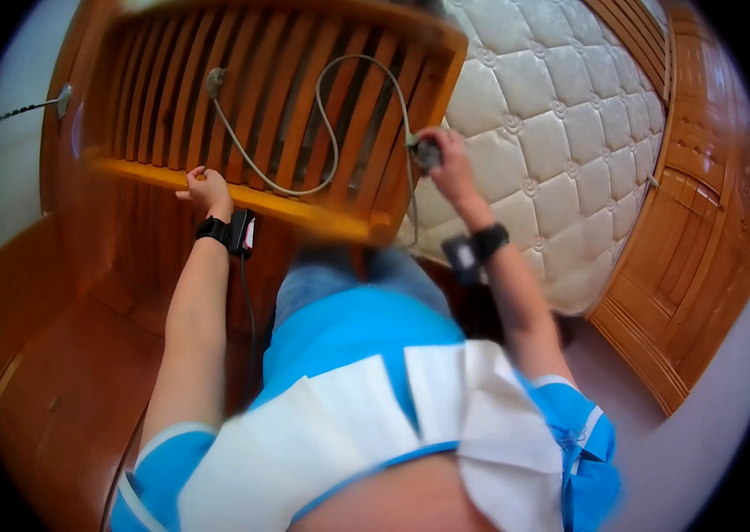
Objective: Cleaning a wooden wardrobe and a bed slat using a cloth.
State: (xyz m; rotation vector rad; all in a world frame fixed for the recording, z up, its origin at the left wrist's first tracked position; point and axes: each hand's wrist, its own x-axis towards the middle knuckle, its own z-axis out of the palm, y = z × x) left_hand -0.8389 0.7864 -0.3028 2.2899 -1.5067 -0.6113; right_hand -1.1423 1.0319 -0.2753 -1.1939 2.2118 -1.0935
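A slatted wooden piece [304, 211] lies in front of me, its bars running away from me. My left hand [207, 191] is at its near rail, fingers loosely bent and apart, with no object visible in them. Whether it touches the rail I cannot tell. To the right, my right hand [450, 164] closes around a dark, roundish piece [426, 155] beside the slatted piece's right end. A pale cord [337, 142] runs in loops over the slats, from a greyish plug-like end [215, 82] to the right hand, and a length of it hangs below that hand.
A quilted cream mattress [539, 133] fills the right side, with a carved wooden panel [681, 222] beyond it. Brown wooden furniture [64, 355] stands at lower left. A strap with a black box [240, 232] is on my left wrist; another box [461, 257] is at my right.
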